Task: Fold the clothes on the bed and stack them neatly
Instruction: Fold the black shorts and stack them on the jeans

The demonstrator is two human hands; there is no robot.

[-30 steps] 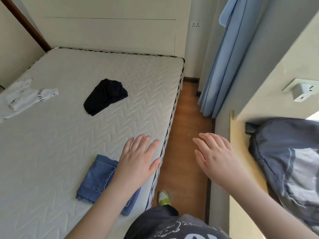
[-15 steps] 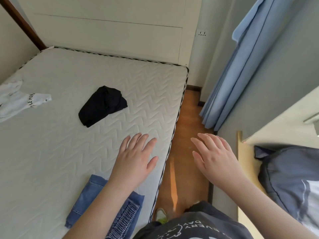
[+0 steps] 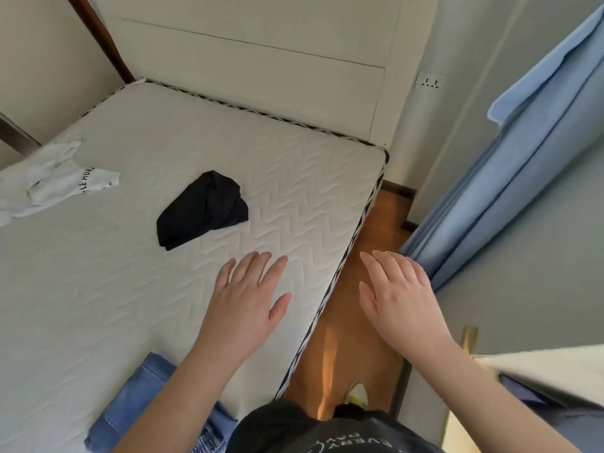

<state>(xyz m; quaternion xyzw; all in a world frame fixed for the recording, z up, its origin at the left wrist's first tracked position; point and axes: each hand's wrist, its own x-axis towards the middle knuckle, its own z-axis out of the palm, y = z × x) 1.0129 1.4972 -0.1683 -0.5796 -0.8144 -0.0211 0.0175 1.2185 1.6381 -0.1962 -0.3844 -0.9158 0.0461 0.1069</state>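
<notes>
Left hand [image 3: 248, 299]: flat, fingers straight, empty, above bed [image 3: 98, 289]
Right hand [image 3: 398, 295]: flat, empty, above floor [image 3: 366, 322]
Black garment [image 3: 202, 212]: crumpled mid-bed
Jeans [image 3: 130, 410]: folded, near edge

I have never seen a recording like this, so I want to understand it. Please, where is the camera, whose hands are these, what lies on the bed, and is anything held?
There is no machine here. A person wears one camera on the head, and it looks forward and down, so the arms reach in from below. The left hand is over the mattress, fingers straight. The right hand is over the wooden floor beside the bed, also open. Neither holds anything. Three clothes lie on the mattress: a crumpled black garment in the middle, a white garment with printed letters at the far left, and folded blue jeans near the person, partly under the left arm. A blue curtain hangs at the right.
</notes>
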